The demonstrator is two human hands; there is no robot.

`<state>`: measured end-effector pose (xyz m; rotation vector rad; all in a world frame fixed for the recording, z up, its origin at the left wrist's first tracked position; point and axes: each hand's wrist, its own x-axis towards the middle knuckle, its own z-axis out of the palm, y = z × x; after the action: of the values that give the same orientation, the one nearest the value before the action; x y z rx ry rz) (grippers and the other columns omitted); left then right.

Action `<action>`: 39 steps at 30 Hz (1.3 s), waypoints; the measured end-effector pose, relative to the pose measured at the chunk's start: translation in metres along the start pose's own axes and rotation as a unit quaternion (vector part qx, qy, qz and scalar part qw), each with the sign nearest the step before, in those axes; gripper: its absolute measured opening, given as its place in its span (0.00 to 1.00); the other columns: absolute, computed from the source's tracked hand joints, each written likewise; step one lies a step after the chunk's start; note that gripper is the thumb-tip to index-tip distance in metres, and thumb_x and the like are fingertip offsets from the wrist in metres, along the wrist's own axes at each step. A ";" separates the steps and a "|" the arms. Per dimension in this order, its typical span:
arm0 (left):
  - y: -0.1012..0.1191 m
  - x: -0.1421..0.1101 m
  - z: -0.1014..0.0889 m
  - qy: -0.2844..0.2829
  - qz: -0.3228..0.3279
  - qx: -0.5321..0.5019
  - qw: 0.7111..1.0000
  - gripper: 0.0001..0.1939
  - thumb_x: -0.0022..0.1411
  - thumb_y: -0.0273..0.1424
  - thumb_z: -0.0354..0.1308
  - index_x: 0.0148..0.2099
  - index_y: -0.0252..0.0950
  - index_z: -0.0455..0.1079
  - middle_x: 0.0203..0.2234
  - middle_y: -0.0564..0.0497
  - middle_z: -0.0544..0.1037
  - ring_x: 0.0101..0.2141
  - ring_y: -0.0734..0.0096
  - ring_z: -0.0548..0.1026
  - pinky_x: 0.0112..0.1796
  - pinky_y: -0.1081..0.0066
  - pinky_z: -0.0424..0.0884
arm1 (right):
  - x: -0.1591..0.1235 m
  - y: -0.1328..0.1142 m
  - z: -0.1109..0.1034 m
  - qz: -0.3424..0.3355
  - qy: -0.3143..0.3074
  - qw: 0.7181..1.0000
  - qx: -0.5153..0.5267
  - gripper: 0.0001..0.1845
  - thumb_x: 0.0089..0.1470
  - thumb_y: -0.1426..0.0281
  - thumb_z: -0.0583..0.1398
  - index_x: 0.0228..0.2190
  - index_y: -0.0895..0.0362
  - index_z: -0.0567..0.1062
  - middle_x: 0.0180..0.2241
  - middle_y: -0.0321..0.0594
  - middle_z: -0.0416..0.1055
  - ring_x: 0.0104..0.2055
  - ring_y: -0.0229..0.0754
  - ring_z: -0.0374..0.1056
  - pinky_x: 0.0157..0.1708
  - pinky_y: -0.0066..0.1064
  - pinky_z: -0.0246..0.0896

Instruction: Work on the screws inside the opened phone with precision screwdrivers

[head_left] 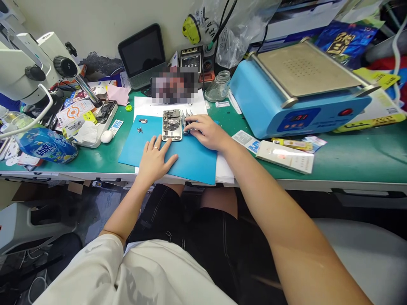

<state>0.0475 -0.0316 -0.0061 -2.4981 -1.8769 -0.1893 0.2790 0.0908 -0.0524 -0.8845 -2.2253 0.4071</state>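
Note:
An opened phone [172, 126] lies on the blue mat [197, 159], its inner parts showing. My left hand [155, 157] rests at the phone's lower edge with fingers spread, a ring on one of them, and nothing in its grip. Just right of the phone, my right hand [205, 130] has its fingers curled onto a cluster of slim metal tools [185, 120]; their exact kind is too small to make out. Left of the phone are a small metal part [143, 120] and a few tiny pieces [140, 130], likewise too small to name.
A blue heating machine [270, 101] with a metal plate top fills the right side. A white box [285, 156] lies before it. Left stand a microscope [47, 63] and a blue bottle [47, 146] on its side. A glass jar [219, 87] and a laptop-like device [141, 53] stand behind.

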 end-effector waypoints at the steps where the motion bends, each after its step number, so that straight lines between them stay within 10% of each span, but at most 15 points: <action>1: 0.000 0.000 0.000 0.001 0.001 -0.001 1.000 0.33 0.74 0.50 0.49 0.73 0.40 0.58 0.72 0.41 0.57 0.71 0.44 0.53 0.68 0.48 0.52 | 0.000 -0.001 0.000 -0.002 -0.001 1.000 0.000 0.12 0.63 0.70 0.56 0.41 0.50 0.80 0.58 0.46 0.73 0.62 0.58 0.65 0.63 0.61 0.60; 21: -0.002 -0.001 0.002 0.010 0.001 -0.010 1.000 0.33 0.74 0.50 0.50 0.73 0.41 0.59 0.71 0.39 0.58 0.71 0.43 0.54 0.67 0.47 0.53 | 0.000 -0.034 -0.011 0.014 0.082 0.993 0.079 0.11 0.67 0.61 0.56 0.46 0.52 0.73 0.54 0.46 0.77 0.57 0.52 0.73 0.58 0.50 0.69; 30: -0.002 -0.001 0.001 0.002 -0.002 -0.016 1.000 0.33 0.74 0.50 0.50 0.73 0.40 0.59 0.71 0.39 0.57 0.71 0.42 0.53 0.68 0.47 0.52 | 0.001 -0.035 -0.016 0.064 0.262 0.924 0.272 0.18 0.65 0.50 0.59 0.41 0.51 0.70 0.39 0.40 0.82 0.43 0.45 0.80 0.42 0.37 0.79; 39: -0.001 -0.001 0.000 0.003 0.000 -0.023 1.000 0.33 0.74 0.50 0.49 0.73 0.38 0.59 0.71 0.38 0.57 0.71 0.42 0.53 0.67 0.46 0.53 | 0.004 -0.030 -0.014 0.087 0.247 0.902 0.342 0.21 0.61 0.46 0.60 0.39 0.50 0.68 0.31 0.35 0.79 0.34 0.42 0.80 0.31 0.31 0.80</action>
<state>0.0462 -0.0320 -0.0061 -2.5226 -1.8925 -0.2422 0.2721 0.0731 -0.0256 -0.6924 -1.3848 0.8742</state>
